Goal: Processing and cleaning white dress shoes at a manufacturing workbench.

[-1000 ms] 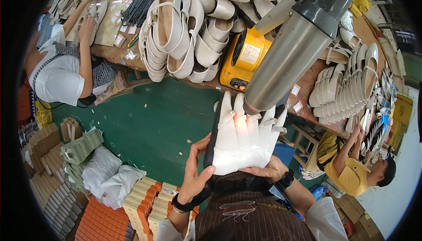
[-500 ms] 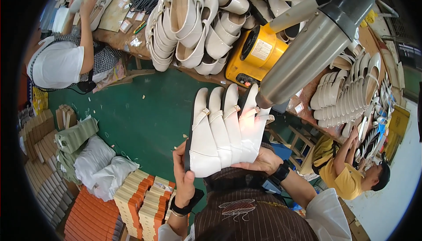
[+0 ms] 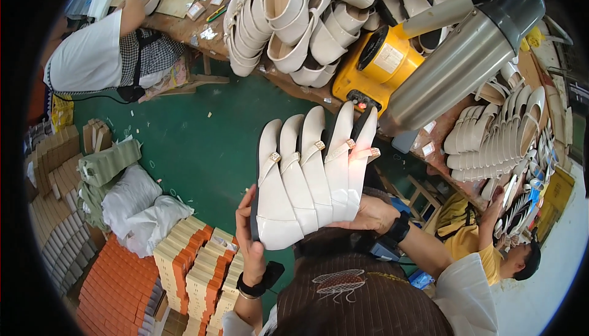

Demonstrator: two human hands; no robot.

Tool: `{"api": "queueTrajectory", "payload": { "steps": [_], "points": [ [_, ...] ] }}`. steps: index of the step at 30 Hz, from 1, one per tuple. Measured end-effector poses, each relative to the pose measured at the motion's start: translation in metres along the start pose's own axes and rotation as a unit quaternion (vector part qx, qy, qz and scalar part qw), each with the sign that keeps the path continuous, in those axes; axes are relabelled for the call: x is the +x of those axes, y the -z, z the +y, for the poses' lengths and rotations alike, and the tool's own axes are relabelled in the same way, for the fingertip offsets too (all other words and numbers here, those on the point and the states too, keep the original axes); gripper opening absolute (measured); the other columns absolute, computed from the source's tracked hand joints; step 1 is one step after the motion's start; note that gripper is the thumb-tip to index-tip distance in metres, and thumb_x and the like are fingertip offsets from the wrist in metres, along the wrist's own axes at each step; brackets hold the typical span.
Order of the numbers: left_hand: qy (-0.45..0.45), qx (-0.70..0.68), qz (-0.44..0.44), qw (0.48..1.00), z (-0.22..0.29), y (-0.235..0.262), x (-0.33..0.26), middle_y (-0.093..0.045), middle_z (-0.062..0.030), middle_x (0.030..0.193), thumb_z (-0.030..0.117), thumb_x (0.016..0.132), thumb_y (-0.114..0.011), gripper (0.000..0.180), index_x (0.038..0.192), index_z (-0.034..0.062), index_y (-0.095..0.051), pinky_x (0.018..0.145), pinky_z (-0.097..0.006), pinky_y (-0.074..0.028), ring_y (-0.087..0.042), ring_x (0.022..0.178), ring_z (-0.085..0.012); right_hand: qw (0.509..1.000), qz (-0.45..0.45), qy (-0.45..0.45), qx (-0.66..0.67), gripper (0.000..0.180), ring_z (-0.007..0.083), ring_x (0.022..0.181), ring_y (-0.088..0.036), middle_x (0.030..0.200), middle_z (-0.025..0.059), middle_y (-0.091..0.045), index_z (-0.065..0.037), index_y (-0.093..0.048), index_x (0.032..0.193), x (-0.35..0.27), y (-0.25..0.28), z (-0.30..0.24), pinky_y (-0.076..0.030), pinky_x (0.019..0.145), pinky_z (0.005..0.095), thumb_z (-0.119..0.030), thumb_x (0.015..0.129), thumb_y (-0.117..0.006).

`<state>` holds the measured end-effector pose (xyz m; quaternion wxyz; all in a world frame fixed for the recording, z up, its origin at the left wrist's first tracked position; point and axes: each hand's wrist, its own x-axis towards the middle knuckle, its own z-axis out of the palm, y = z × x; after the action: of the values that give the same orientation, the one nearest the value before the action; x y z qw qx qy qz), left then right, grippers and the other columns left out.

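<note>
A row of several glossy off-white shoes (image 3: pixel 310 189), nested in one another with toes up, is held between my two hands. Each has a narrow strap with a small gold-toned ornament. My left hand (image 3: pixel 251 247) grips the outermost shoe on the left, thumb in front and fingers behind its dark sole. At the lower right, my right hand (image 3: pixel 373 214) is closed around the other end, its fingers partly hidden behind the shoes. Just above the right-hand toes is the wide steel tube (image 3: pixel 451 69) of a yellow blower machine (image 3: pixel 377 69). A reddish glow falls on the rightmost shoes.
Piles of off-white strap shoes (image 3: pixel 288 23) cover the bench, with another row (image 3: pixel 497 130) at right. Co-workers sit at far left (image 3: pixel 86 60) and far right (image 3: pixel 491 262). Stacked boxes (image 3: pixel 184 262) and white bags (image 3: pixel 138 207) stand on the green floor at lower left.
My view has shifted, so the bench and blower appear higher and farther right. The held shoes have tilted slightly, and the right-hand toes have spread apart. Both hands keep their hold.
</note>
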<state>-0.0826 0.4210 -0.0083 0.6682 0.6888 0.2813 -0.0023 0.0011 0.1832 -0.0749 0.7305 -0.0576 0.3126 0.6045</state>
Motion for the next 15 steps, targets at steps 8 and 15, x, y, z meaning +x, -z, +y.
{"api": "queueTrajectory", "payload": {
  "steps": [8, 15],
  "points": [
    [0.276, -0.005, -0.124, 0.953, -0.041, 0.061, 0.0, -0.059, -0.0076, 0.112, 0.069, 0.089, -0.04, 0.09, 0.145, 0.0002, -0.028, 0.09, -0.03, -0.042, -0.055, 0.103, -0.0166, 0.907, 0.104, -0.025, -0.408, 0.053, 0.024, 0.113, -0.057, 0.122, 0.0143, -0.059, -0.002, -0.044, 0.136, 0.013, -0.041, 0.013, -0.048, 0.092, 0.0374, -0.012, 0.086, -0.06],
    [0.18, -0.181, -0.157, 0.954, -0.058, 0.01, -0.011, -0.031, -0.0165, 0.146, 0.062, 0.073, -0.071, 0.115, 0.147, -0.0022, -0.01, 0.111, -0.037, -0.026, -0.032, 0.135, -0.026, 0.47, 0.224, 0.15, -0.841, 0.067, 0.0422, 0.073, -0.066, 0.083, 0.0324, -0.063, 0.024, -0.036, 0.125, 0.028, -0.094, 0.049, -0.054, 0.067, 0.0434, -0.011, 0.071, -0.053]
  ]
}}
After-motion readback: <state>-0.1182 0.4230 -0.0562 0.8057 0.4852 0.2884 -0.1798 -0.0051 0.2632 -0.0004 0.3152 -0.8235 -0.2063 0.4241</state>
